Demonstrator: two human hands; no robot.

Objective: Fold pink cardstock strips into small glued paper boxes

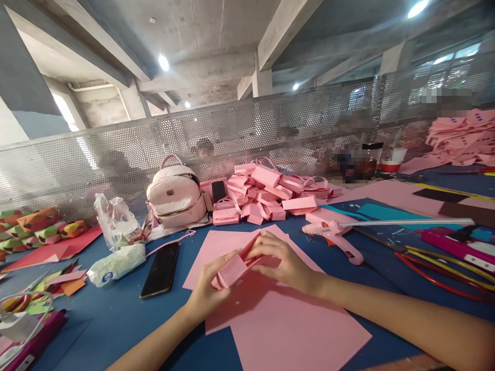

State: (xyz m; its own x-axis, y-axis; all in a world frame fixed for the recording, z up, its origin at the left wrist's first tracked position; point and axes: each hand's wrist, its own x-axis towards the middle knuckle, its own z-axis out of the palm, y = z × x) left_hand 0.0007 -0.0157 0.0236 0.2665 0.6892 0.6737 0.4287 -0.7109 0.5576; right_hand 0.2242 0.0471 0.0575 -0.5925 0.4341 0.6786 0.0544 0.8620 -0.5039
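Both forearms reach in from the bottom of the frame. The left hand (207, 288) and right hand (284, 263) close their fingers around a small folded pink paper box (234, 269), held between them at centre frame, just above pink sheets (286, 324).

Two bare forearms are coming in from the bottom of the frame, one from lower left, one from lower right. No sleeves are covering them as far as the edges show. The left hand (211, 288) and the right hand (282, 260) are showing no gloves; rings or a watch seem lacking, though the wrists are slightly blurred.
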